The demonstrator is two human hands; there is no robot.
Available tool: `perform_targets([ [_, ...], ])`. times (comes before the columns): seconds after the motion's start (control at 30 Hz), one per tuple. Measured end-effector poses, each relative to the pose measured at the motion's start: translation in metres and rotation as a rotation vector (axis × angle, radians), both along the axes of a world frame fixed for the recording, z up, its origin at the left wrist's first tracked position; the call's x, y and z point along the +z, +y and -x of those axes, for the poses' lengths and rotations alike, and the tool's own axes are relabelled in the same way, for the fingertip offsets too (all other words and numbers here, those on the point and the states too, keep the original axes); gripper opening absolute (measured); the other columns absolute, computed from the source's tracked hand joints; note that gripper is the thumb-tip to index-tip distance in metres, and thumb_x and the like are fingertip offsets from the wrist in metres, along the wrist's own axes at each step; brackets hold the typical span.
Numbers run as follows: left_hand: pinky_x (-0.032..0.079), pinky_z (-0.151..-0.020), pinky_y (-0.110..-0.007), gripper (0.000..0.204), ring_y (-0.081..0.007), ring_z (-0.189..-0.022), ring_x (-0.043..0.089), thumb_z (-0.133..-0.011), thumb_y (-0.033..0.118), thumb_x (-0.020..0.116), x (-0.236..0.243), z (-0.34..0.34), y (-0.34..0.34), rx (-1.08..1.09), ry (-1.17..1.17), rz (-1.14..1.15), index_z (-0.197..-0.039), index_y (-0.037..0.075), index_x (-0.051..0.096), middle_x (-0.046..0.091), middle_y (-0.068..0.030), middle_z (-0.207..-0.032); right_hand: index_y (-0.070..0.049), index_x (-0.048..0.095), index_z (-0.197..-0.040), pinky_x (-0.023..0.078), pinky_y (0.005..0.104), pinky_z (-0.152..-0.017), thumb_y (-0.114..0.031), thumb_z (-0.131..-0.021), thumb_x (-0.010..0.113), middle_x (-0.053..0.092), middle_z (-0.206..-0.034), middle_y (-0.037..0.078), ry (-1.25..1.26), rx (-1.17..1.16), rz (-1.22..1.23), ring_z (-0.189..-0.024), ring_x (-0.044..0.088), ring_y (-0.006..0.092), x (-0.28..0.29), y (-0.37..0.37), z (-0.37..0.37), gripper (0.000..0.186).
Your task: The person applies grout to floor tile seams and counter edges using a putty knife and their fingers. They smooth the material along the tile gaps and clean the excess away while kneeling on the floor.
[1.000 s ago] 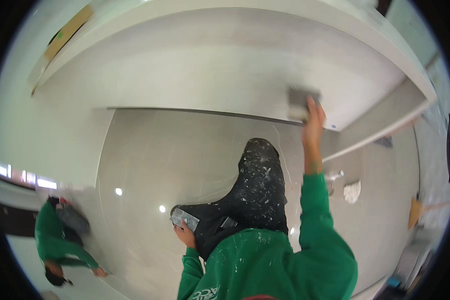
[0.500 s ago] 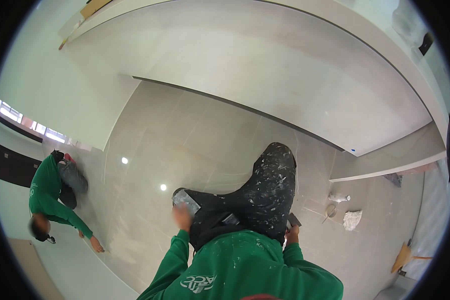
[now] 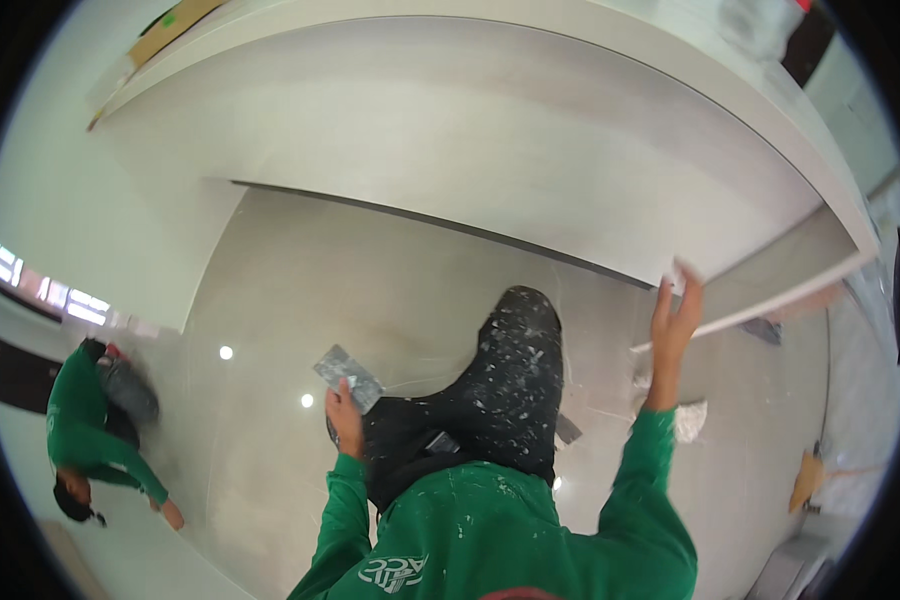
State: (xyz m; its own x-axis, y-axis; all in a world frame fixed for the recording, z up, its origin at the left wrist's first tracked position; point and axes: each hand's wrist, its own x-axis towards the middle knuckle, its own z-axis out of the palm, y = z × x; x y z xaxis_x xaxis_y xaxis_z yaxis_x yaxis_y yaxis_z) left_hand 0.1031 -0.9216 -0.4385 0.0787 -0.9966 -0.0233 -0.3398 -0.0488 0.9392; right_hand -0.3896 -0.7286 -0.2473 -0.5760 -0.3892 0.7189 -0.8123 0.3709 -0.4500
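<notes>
White lettered logo (image 3: 392, 573) marks the green sweatshirt (image 3: 490, 530)

I wear a long-sleeved green sweatshirt (image 3: 515, 530) with a white printed chest emblem (image 3: 391, 573) and black, white-spattered trousers (image 3: 515, 385).

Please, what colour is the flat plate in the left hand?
The flat plate is grey with whitish smears; the head view shows it.

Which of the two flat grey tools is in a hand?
The paler grey plate, gripped in the person's left hand; the darker grey tool shows beside the right leg, with no hand on it.
</notes>
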Motion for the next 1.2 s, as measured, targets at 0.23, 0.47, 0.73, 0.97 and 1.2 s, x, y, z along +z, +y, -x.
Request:
perform_targets([
  [0.23, 0.036, -0.064, -0.034, 0.043, -0.0141, -0.072, 0.038, -0.104, 0.038, 0.054, -0.025, -0.069, -0.002, 0.235, 0.091, 0.062, -0.081, 0.002, 0.049, 0.043, -0.0008, -0.077, 0.002, 0.057, -0.129, 0.042, 0.0453, -0.102, -0.029, -0.092, 0.068, 0.058, -0.131, 0.021, 0.623, -0.086, -0.197, -0.122, 0.054, 0.0385, 0.189, -0.022, 0.104, 0.05],
  [0.47, 0.046, -0.087, -0.037, 0.048, -0.0215, -0.093, 0.057, -0.103, 0.04, 0.054, -0.055, -0.165, 0.066, 0.497, 0.228, -0.092, -0.109, -0.007, 0.06, 0.063, -0.013, -0.104, 0.003, 0.053, -0.136, 0.037, 0.0472, -0.109, -0.062, -0.088, 0.062, 0.054, -0.137, 0.025, 0.621, -0.31, -0.267, -0.128, 0.048, 0.0427, 0.185, -0.042, 0.12, 0.082],
  [0.73, 0.047, -0.088, -0.041, 0.056, -0.0277, -0.094, 0.058, -0.102, 0.043, 0.053, -0.033, -0.184, 0.108, 0.762, 0.149, -0.111, -0.108, -0.012, 0.058, 0.063, -0.0208, -0.107, 0.007, 0.052, -0.134, 0.038, 0.0477, -0.108, -0.072, -0.083, 0.059, 0.056, -0.133, 0.026, 0.684, -0.033, -0.191, -0.125, 0.051, 0.041, 0.174, -0.282, -0.012, 0.094],
  [0.97, 0.048, -0.088, -0.043, 0.058, -0.0286, -0.095, 0.058, -0.103, 0.043, 0.051, -0.025, -0.179, 0.121, 0.82, 0.198, -0.12, -0.112, -0.014, 0.056, 0.062, -0.0218, -0.108, 0.007, 0.04, -0.142, 0.034, 0.0477, -0.113, -0.059, -0.078, 0.071, 0.047, -0.145, 0.026, 0.574, 0.343, -0.315, -0.136, 0.042, 0.0388, 0.193, -0.475, -0.149, 0.097],
  [1.2, 0.046, -0.09, -0.043, 0.056, -0.0296, -0.095, 0.057, -0.103, 0.042, 0.052, -0.028, -0.192, 0.132, 0.82, 0.335, -0.069, -0.107, -0.013, 0.059, 0.063, -0.0217, -0.106, 0.002, 0.044, -0.139, 0.044, 0.0462, -0.106, -0.046, -0.078, 0.073, 0.054, -0.138, 0.023, 0.568, 0.531, -0.338, -0.127, 0.052, 0.0369, 0.219, -0.489, -0.169, 0.083],
])
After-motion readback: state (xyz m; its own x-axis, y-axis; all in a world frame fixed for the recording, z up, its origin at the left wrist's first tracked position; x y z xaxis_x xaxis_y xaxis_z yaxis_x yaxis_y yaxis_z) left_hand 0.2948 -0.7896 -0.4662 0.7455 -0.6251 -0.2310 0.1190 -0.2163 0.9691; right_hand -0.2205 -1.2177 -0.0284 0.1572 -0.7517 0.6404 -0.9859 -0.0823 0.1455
